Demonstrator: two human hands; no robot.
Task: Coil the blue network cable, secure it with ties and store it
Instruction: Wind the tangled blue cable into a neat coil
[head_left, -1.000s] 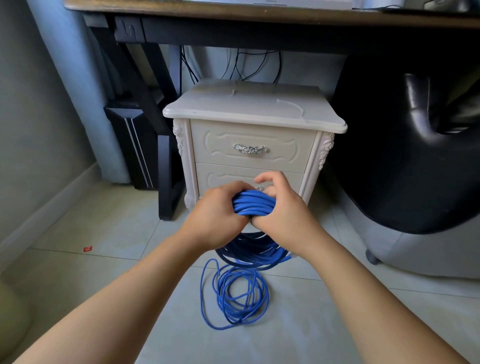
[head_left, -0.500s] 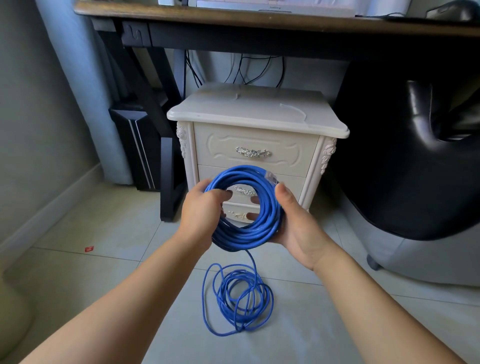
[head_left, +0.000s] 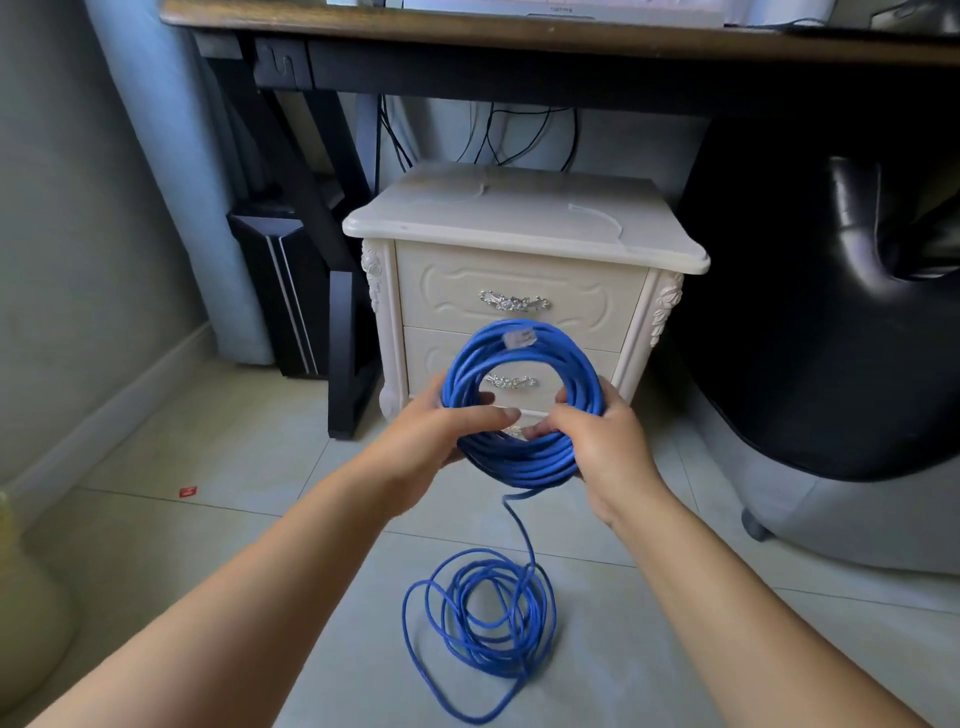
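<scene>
Left hand (head_left: 423, 447) and right hand (head_left: 605, 447) fingers clamped on blue cable coil (head_left: 519, 457), upright before the nightstand (head_left: 519, 270), loose loops (head_left: 483, 618) on the floor (head_left: 208, 519)

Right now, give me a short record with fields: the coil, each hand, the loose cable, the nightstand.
coil: blue network cable, held upright, clear plug at top
left hand: grips the coil's lower left
right hand: grips the coil's lower right
loose cable: loops on the floor, one strand up to coil
nightstand: drawers shut, white cable tie on top
</scene>
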